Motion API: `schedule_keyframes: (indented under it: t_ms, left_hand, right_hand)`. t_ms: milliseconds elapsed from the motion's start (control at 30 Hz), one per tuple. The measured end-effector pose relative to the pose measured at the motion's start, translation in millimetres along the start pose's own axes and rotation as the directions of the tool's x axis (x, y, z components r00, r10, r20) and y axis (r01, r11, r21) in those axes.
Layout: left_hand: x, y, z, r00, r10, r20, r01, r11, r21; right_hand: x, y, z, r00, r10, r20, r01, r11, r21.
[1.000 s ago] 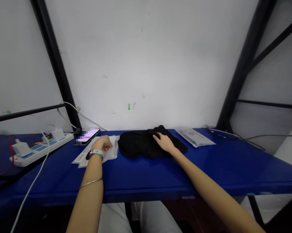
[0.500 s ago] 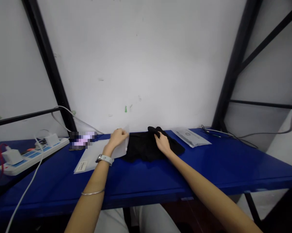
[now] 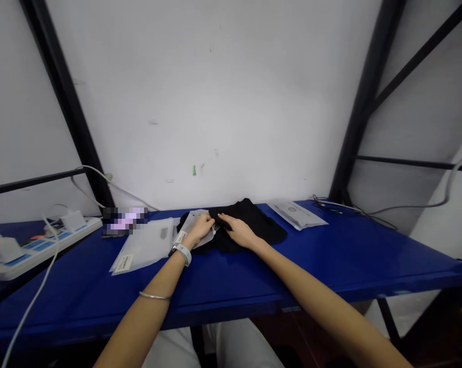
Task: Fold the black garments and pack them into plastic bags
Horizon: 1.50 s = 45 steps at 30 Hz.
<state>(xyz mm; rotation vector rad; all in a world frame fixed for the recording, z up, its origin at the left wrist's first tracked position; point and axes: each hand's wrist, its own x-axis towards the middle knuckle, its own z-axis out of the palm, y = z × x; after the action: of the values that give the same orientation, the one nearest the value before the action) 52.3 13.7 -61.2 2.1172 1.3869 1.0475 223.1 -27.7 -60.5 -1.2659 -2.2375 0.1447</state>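
Note:
My left hand (image 3: 201,228), with a watch at the wrist, is closed on a frosted plastic bag (image 3: 187,226) that lies partly over the black cloth. My right hand (image 3: 240,232) grips a folded part of black cloth (image 3: 219,211) at the mouth of this bag, its fingertips close to those of my left hand. Beneath both hands spreads more black fabric (image 3: 261,217), bunched on the blue table. Whether the folded part has entered the bag is hard to make out.
Left of my hands lies a stack of frosted bags (image 3: 148,245) with labels. Behind it are a phone (image 3: 127,221) and a white power strip (image 3: 42,250) with plugs and cables. A flat packed bag (image 3: 297,213) rests at right, near thin black cables (image 3: 326,205).
My left hand has carried the plastic bag rightward, off the stack's side and onto the black cloth. My right hand has brought the folded cloth left and down to the bag.

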Motion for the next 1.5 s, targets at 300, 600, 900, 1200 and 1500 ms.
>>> schedule_keyframes:
  t_ms: [300,600,900,1200,1500]
  left_hand:
    - [2,0,-0.1,0.981,-0.017,-0.195,-0.003,0.994,-0.106]
    - [-2,16,-1.8,0.989,0.144,-0.043,-0.148,0.985,-0.089]
    - [-2,13,-11.5,0.997,0.04,-0.073,-0.056,0.97,-0.238]
    - [-7,37,-9.2,0.966,0.256,0.031,-0.251,0.962,-0.105]
    - [-20,40,-27.5,0.955,0.208,0.213,-0.266,0.916,0.3]
  right_hand:
    - [-3,-6,-35,0.925,-0.331,0.188,0.33,0.943,0.033]
    - [25,-16,-4,0.977,-0.102,0.186,0.127,0.984,-0.127]
    - [33,-22,-21,0.891,-0.18,0.416,0.108,0.976,0.19]
    - [36,-25,9,0.989,0.053,0.139,-0.017,0.967,-0.253]
    - [27,10,-29,0.928,-0.206,0.311,0.194,0.979,0.069]
